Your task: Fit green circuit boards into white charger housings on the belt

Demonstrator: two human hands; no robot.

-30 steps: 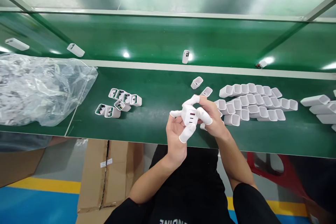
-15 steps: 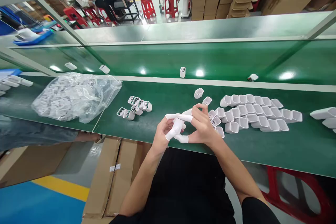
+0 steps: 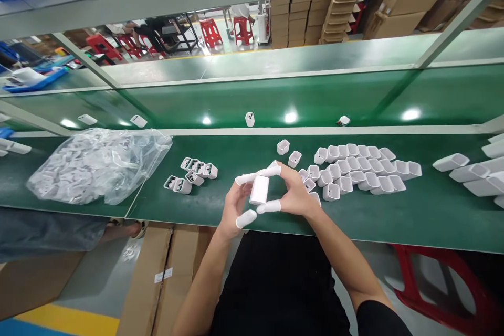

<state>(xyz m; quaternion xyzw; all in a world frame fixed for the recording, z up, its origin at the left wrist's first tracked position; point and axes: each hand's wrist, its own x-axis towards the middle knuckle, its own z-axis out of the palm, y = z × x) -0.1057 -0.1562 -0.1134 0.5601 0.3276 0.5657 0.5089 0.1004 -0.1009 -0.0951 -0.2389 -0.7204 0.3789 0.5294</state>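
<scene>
Holding casing [image 3: 259,190], right hand [image 3: 296,194], left hand [image 3: 231,209] beside

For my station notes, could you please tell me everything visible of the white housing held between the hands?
The white housing is a rounded-edged, smooth, plastic-looking block with a plain face showing; no ports are visible. It is held slightly tilted over the green table. The right hand pinches it top and bottom with white-covered fingers; the left hand keeps its thumb clear, its other contact unclear.
</scene>
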